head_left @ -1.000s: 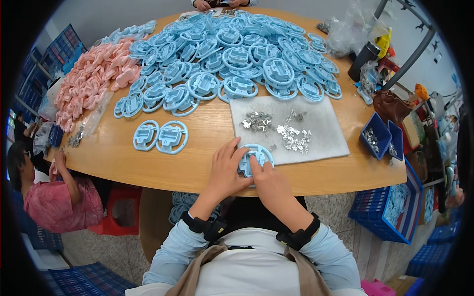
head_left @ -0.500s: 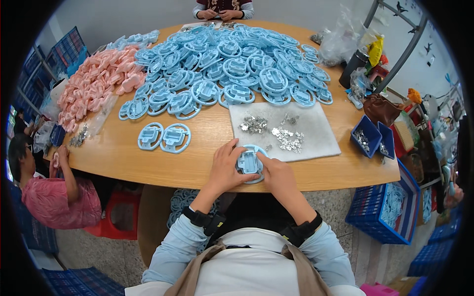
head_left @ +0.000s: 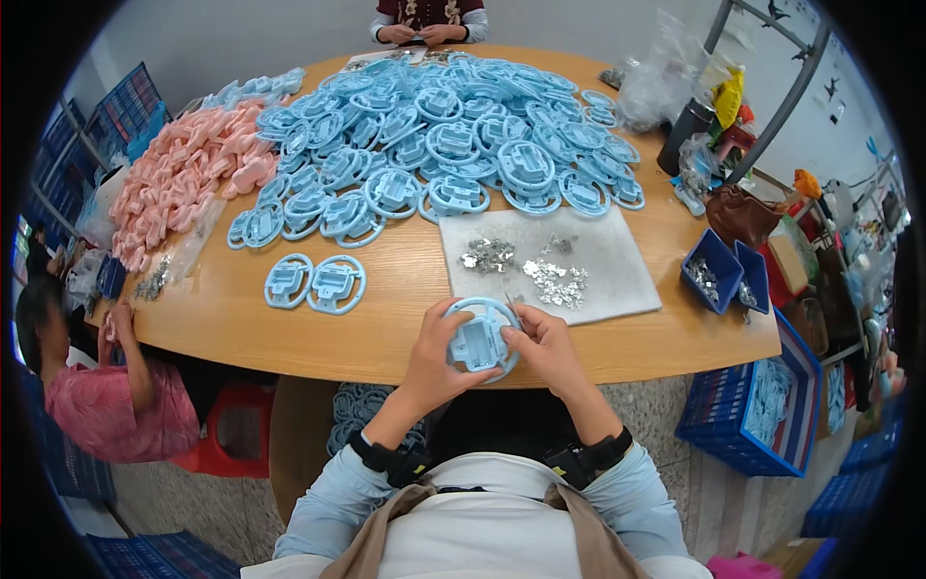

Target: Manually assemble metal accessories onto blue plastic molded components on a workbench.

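Observation:
My left hand [head_left: 430,359] grips a light blue plastic wheel-shaped part [head_left: 479,340] by its left side, just over the table's front edge. A round ring surrounds the part's boxy, hollow centre, which faces up. At the ring's right side my right hand [head_left: 550,349] is closed in a pinch, thumb against the part. A thin greyish sliver shows at its fingertips, too small to name. Beyond my hands, a white-grey pad [head_left: 608,275] bears small metal pieces [head_left: 557,284] in several heaps. Two matching blue parts [head_left: 336,284] lie side by side to the left.
A big pile of blue wheel parts [head_left: 434,145] covers the table's far middle, beside a heap of pink parts [head_left: 193,164]. Small blue bins [head_left: 711,270] stand at right; a blue crate [head_left: 748,415] is on the floor. Co-workers sit at left [head_left: 121,405] and across [head_left: 424,19].
The blue part has been lifted and tilted a little in my left hand. My right hand has drawn back slightly to the right, its fingers now pinched. The view has shifted slightly.

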Demonstrator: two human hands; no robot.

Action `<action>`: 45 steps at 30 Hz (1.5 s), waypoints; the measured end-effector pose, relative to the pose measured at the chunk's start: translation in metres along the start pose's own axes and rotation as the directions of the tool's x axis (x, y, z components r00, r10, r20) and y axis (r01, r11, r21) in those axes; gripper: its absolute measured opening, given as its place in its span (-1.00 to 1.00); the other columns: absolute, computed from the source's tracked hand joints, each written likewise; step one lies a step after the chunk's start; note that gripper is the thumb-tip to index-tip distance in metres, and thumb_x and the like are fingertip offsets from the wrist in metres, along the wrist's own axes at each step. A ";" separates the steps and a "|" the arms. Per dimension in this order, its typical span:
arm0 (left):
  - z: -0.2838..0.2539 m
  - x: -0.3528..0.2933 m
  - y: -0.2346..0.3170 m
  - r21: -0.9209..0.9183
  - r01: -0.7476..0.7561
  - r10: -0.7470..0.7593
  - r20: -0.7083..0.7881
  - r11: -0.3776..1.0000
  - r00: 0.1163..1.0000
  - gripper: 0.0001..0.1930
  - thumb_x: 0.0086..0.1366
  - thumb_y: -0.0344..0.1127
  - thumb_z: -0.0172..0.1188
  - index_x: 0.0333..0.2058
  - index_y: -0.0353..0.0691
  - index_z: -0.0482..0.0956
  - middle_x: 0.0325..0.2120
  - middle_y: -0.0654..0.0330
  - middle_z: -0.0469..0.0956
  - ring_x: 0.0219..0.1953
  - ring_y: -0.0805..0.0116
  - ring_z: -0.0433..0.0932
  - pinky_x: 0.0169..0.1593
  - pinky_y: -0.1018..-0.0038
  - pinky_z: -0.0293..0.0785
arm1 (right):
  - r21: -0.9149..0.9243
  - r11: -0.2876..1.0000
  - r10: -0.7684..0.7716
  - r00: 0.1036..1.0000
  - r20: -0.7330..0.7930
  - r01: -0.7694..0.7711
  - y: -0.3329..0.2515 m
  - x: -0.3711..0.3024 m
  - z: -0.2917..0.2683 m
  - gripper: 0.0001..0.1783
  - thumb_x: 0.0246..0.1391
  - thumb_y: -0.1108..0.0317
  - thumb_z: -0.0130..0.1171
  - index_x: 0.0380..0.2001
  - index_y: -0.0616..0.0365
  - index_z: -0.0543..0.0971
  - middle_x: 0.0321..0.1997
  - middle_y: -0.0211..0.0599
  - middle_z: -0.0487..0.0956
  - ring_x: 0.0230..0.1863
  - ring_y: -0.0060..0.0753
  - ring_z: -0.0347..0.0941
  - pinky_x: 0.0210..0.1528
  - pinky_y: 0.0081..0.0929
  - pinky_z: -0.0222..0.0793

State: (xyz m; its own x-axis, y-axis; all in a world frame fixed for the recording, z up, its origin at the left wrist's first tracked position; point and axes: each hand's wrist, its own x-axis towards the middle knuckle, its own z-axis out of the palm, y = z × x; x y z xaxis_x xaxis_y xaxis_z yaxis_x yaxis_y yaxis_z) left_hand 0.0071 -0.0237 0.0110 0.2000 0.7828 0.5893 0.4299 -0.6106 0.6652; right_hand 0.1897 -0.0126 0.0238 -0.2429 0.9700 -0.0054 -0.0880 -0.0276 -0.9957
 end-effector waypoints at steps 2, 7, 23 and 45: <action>0.003 -0.009 0.005 -0.532 0.302 -0.333 0.040 0.791 0.942 -0.27 -0.19 -0.23 0.49 -0.04 -0.29 0.33 0.02 -0.02 0.33 0.06 0.19 0.36 0.07 0.33 0.31 | -0.003 1.000 -0.004 0.999 0.054 0.004 -0.011 -0.003 -0.002 -0.64 0.12 0.44 0.09 -0.01 0.33 0.43 -0.25 -0.39 0.55 -0.27 -0.70 0.41 -0.24 -0.68 0.34; -0.026 0.005 0.007 -0.458 0.800 -0.578 0.556 0.387 0.598 -0.62 0.13 -0.26 0.29 -0.15 -0.39 0.48 -0.25 0.19 0.53 -0.19 0.48 0.49 -0.10 0.53 0.42 | -0.114 0.992 -0.042 0.992 0.117 0.056 -0.023 -0.010 -0.004 -0.68 0.14 0.44 0.06 -0.04 0.31 0.45 -0.32 -0.48 0.52 -0.33 -0.74 0.36 -0.27 -0.71 0.30; -0.024 0.011 0.001 -0.522 0.811 -0.511 0.637 0.264 0.577 -0.70 0.13 -0.33 0.29 -0.20 -0.40 0.56 -0.34 0.18 0.59 -0.29 0.52 0.54 -0.17 0.57 0.46 | -0.204 0.979 0.008 0.988 0.156 0.024 -0.013 -0.020 -0.019 -0.67 0.17 0.46 0.01 0.00 0.31 0.44 -0.41 -0.57 0.45 -0.39 -0.78 0.32 -0.33 -0.74 0.28; 0.000 0.016 -0.016 -0.639 0.619 -0.703 0.166 0.457 0.691 -0.77 0.16 -0.30 0.26 -0.28 -0.34 0.55 -0.45 0.31 0.52 -0.42 0.62 0.44 -0.33 0.64 0.37 | -0.874 0.478 -0.401 0.907 -0.128 0.088 -0.006 0.087 -0.104 -0.85 -0.08 0.40 0.11 -0.44 0.23 0.59 -0.40 -0.04 0.53 -0.38 0.02 0.47 -0.29 -0.21 0.38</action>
State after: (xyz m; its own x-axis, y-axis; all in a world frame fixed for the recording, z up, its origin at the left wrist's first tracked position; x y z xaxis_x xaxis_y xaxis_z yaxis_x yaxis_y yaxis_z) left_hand 0.0031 -0.0013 0.0100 -0.0181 0.9904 -0.1367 -0.2419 0.1283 0.9618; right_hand 0.2701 0.0967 0.0202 -0.0608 0.9218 0.3828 0.7809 0.2829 -0.5570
